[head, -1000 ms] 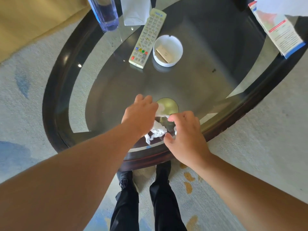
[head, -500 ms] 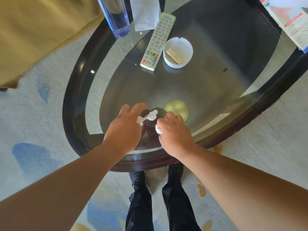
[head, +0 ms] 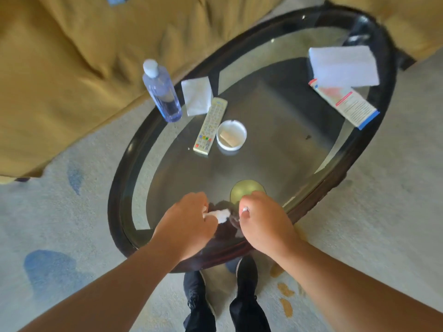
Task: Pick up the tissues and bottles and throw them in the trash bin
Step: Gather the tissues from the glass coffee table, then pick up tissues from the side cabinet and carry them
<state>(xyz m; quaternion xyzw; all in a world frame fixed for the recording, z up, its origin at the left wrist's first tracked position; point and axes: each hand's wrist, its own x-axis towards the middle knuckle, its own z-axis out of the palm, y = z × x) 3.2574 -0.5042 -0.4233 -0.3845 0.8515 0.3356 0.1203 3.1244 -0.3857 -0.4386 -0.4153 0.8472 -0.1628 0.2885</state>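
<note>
Left hand (head: 187,224): fingers curled into a fist round a crumpled tissue (head: 221,214), low over the near end of the table.
Crumpled tissue: a white wad sticks out of the fist on the thumb side. Its long axis runs left to right and its free end points at the right hand. Whether it touches the glass cannot be told.
Right hand (head: 261,221): fingers curled, thumb and forefinger pinching a tissue scrap (head: 245,209). It is just beside the left hand but apart from it.
Water bottle (head: 163,92): clear, standing upright on its base at the far left edge of the table, white cap up.
Folded tissue (head: 197,95): lies flat just to the right of the bottle, one corner by the top end of the remote.
Remote control (head: 209,127): pale, long axis running away from the person, coloured buttons at the near end.
Ashtray (head: 242,140): round and white, just to the right of the remote, with a small tan box inside.
Tissue pack (head: 347,104): far right of the table, with a white sheet (head: 342,65) lying over its far end.
Table (head: 115,200): oval glass top in a dark wooden rim.
Surroundings: yellow sofa (head: 72,56) beyond the table, pale carpet (head: 48,224), black shoes (head: 247,271) below the near rim.
</note>
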